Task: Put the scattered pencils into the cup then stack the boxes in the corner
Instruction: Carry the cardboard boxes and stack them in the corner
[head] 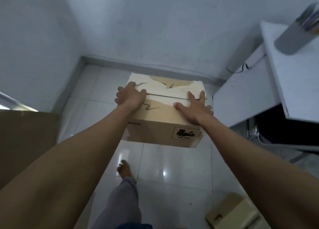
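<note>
A brown cardboard box [160, 125] marked PICO, its top partly torn to white, is held above the tiled floor in front of the room's corner. My left hand [131, 96] grips its top left edge, fingers curled over the side. My right hand [193, 108] lies flat on the top right, fingers spread and straight. A grey cup [291, 37] holding several coloured pencils stands on the white desk [293, 77] at the right. A smaller cardboard box [233, 213] lies on the floor at the bottom right.
A large brown cardboard sheet or box [27, 142] stands at the left. The white walls meet at a corner [82, 58] behind the held box. My foot [125, 170] and trouser leg are on the glossy tiles below. A dark space opens under the desk.
</note>
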